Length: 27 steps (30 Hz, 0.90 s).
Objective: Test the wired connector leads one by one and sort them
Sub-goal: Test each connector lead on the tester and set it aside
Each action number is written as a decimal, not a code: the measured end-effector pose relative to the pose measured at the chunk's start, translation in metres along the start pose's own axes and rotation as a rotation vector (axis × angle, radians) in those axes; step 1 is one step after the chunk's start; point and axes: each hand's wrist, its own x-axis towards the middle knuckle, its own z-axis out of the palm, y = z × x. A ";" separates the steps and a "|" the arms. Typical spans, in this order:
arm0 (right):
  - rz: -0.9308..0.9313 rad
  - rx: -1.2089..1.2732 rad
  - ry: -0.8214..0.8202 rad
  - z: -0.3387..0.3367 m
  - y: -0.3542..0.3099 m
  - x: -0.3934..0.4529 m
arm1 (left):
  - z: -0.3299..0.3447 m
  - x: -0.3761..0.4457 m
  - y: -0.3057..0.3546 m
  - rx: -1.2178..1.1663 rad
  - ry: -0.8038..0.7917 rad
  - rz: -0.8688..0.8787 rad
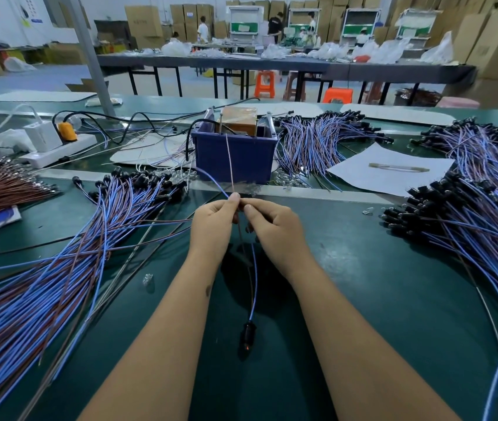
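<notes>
Bare forearms reach in from the bottom edge and meet above the dark green bench mat, where the left hand and the right hand close together, fingers curled, pinching one thin lead of a blue wire and a brown wire. Its black cylindrical connector hangs low between the wrists, showing a faint orange glow, while the two bare ends rise from the fingertips toward the blue plastic bin holding an orange-taped block with upright metal rods. The brown end seems to reach a rod; whether it touches cannot be told. Judging from this, the lead is under test. The likely failure is a slip: the thin ends are springy, and a loose pinch could let one spring off its rod or cross the other, giving a false reading. The dangling connector could also snag loose wires on the mat. Open room is narrow, a bare strip of mat straight ahead of the body. A fanned heap of blue and brown leads crowds the left, and a second heap with black connectors lies to the right, so any sideways sweep risks dragging leads between heaps and mixing the sorting. A white sheet of paper lies beyond the right heap.
</notes>
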 end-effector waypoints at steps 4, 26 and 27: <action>-0.053 -0.183 -0.117 0.001 0.004 0.002 | -0.003 0.002 0.000 -0.037 0.051 -0.003; 0.322 0.477 0.272 -0.022 0.002 0.009 | 0.002 -0.014 0.001 0.166 -0.073 0.263; 0.300 0.373 0.302 -0.020 0.002 0.007 | 0.004 -0.017 0.000 0.301 -0.153 0.303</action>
